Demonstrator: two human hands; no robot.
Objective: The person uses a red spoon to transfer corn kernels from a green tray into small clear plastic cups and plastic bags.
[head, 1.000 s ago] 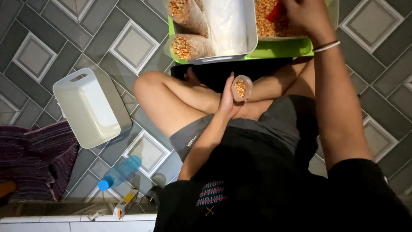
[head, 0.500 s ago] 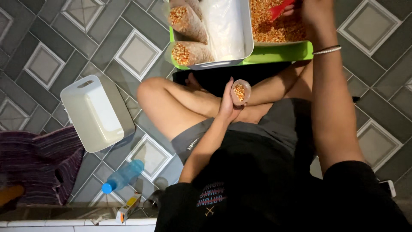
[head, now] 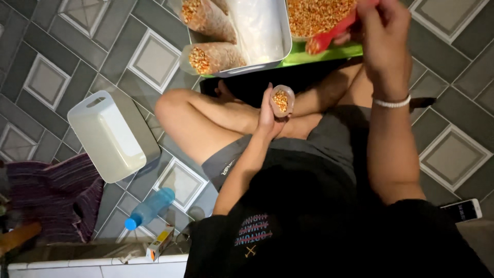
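Note:
I sit cross-legged on a tiled floor. My left hand [head: 268, 114] grips a small clear bag [head: 282, 100] partly filled with yellow-orange kernels, held upright over my lap with its mouth open. My right hand [head: 382, 37] holds a red scoop [head: 329, 37] loaded with kernels, just above the edge of a green tray [head: 329, 53]. A heap of loose kernels [head: 316, 14] lies in the tray behind the scoop. A white band circles my right wrist.
A white tray [head: 280, 31] holds two filled clear bags of kernels [head: 213, 56], lying on their sides. A white plastic tub [head: 110, 135] lies at left, a blue bottle [head: 149, 208] below it. A phone [head: 463, 210] rests at right, striped cloth [head: 49, 198] at lower left.
My right hand has drawn the red scoop out of the kernel heap toward the tray's near edge. My left hand keeps the small bag in the same place. The view has tilted slightly.

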